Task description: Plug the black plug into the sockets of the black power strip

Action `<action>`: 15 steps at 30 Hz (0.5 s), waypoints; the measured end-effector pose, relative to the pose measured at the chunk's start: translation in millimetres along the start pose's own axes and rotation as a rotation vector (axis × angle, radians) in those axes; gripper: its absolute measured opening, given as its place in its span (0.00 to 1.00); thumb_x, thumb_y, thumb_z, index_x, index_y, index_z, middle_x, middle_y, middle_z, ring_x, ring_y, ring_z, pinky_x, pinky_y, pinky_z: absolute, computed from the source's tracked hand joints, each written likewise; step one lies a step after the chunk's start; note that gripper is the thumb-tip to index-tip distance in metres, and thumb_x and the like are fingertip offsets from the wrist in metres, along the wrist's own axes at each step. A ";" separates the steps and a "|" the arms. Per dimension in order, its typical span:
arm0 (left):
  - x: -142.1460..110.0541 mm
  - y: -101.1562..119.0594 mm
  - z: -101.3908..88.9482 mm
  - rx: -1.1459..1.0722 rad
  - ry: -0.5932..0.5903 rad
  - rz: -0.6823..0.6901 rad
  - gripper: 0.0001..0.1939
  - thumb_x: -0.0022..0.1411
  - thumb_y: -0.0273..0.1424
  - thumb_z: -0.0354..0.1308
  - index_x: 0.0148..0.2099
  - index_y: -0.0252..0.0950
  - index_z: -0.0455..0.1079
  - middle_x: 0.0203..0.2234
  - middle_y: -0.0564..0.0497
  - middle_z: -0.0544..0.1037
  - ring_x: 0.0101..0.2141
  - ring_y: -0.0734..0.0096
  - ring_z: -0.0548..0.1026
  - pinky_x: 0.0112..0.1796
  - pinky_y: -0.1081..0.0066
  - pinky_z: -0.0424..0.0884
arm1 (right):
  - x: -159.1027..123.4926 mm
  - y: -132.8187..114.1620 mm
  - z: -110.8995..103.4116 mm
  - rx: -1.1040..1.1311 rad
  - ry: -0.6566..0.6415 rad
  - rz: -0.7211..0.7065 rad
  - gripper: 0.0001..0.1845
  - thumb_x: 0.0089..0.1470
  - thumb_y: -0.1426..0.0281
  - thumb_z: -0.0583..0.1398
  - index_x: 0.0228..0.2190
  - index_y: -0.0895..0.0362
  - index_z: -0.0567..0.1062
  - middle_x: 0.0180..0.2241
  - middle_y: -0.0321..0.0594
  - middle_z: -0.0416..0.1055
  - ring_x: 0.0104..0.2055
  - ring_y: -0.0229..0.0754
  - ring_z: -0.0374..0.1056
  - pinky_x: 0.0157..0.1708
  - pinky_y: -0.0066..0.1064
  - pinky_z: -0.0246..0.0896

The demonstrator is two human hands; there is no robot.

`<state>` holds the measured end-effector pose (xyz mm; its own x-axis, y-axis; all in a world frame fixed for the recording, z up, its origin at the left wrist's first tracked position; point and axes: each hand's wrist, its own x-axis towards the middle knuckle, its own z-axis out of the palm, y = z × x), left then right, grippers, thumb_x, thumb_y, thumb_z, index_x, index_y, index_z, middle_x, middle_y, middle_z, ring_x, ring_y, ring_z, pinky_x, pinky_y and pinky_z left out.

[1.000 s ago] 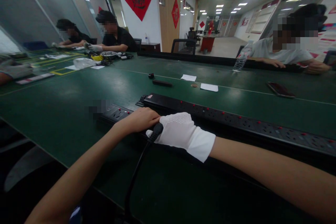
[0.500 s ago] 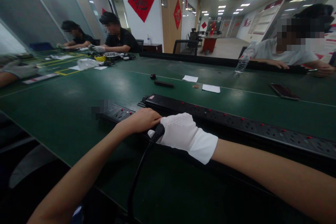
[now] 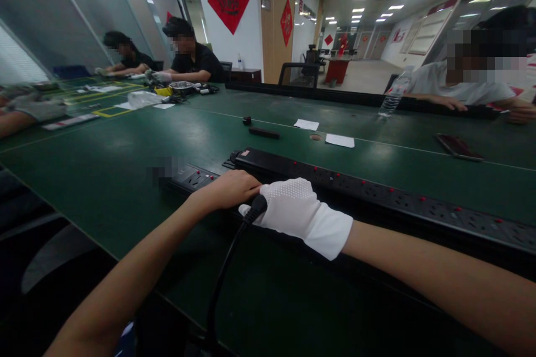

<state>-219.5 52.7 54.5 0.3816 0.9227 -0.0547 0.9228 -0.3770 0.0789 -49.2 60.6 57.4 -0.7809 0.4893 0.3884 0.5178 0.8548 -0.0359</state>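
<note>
My bare left hand (image 3: 234,187) lies over the near black power strip (image 3: 196,178), fingers bent down onto it and tips touching the glove. Its fingertips are partly hidden. My right hand (image 3: 288,201), in a white dotted glove, closes around a black plug (image 3: 258,204) at the near strip's side. The glove's thumb shows left of the plug. A thick black cord (image 3: 221,279) hangs from the plug past the table edge. Whether the plug sits in a socket is hidden. Just behind lies a longer power strip (image 3: 360,184) with red lights or switches and sockets.
On the green table (image 3: 159,134) lie a short black bar (image 3: 263,133), a small black part (image 3: 247,120), paper slips (image 3: 340,140) and a phone (image 3: 458,146). A water bottle (image 3: 393,95) stands far right. Other people sit around the table; gloved hands (image 3: 39,107) show at left.
The whole view has shifted slightly, so things appear a little further right. Both hands keep the same hold on the strip and the plug.
</note>
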 end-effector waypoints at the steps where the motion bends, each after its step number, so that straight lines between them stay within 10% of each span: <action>1: -0.1 0.0 -0.1 -0.001 -0.001 -0.001 0.19 0.64 0.34 0.41 0.31 0.34 0.71 0.27 0.47 0.75 0.27 0.69 0.71 0.29 0.72 0.60 | 0.4 0.0 0.4 0.000 -0.005 0.006 0.19 0.49 0.52 0.55 0.24 0.54 0.73 0.24 0.37 0.73 0.25 0.40 0.68 0.23 0.29 0.51; 15: 0.2 0.3 -0.3 0.008 0.006 0.014 0.19 0.63 0.34 0.41 0.30 0.34 0.71 0.27 0.47 0.75 0.27 0.70 0.70 0.29 0.72 0.61 | 0.3 -1.1 -3.9 -0.031 -0.069 0.021 0.20 0.50 0.52 0.52 0.26 0.55 0.73 0.24 0.37 0.73 0.26 0.39 0.68 0.25 0.29 0.53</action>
<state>-219.2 52.8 54.8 0.3944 0.9177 -0.0474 0.9177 -0.3907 0.0717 -48.6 59.2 61.1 -0.7914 0.5187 0.3234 0.5441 0.8389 -0.0140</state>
